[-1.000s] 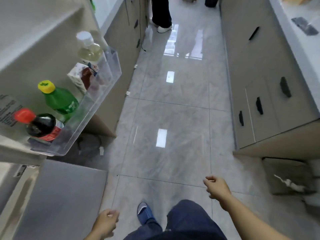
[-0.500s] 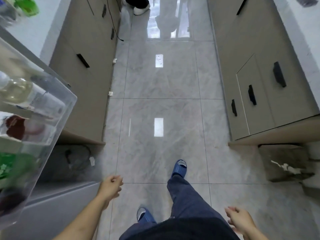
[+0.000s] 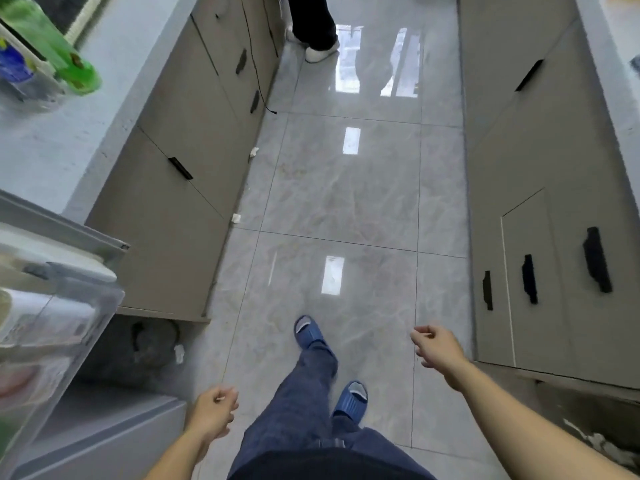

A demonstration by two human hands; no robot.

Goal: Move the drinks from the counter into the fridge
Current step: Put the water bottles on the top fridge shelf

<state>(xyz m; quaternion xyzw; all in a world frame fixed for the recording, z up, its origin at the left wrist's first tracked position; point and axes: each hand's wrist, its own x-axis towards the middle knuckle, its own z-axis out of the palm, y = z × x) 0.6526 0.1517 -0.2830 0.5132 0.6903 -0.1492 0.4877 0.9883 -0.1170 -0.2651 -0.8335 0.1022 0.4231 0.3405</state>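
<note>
Both hands are seen low over the grey tiled floor (image 3: 346, 188); the left hand (image 3: 213, 415) is held empty with its fingers loosely curled, near the lower edge of the fridge; the right hand (image 3: 438, 346) is likewise empty, its fingers loosely bent, extended beside the right-hand cabinets (image 3: 554, 202); nothing is gripped by either. A green bottle (image 3: 59, 50) is seen tilted on the table (image 3: 52, 140) at the upper left, just beside a blurred item with a blue label (image 3: 14, 67); the two appear to touch, though this cannot be told for certain. The clear door shelf (image 3: 79, 327) of the fridge is seen at the left edge, its contents blurred. Blue slippers (image 3: 308, 332) are worn on the feet between the hands; another person's white shoe (image 3: 320, 53) is seen at the far end of the floor.
</note>
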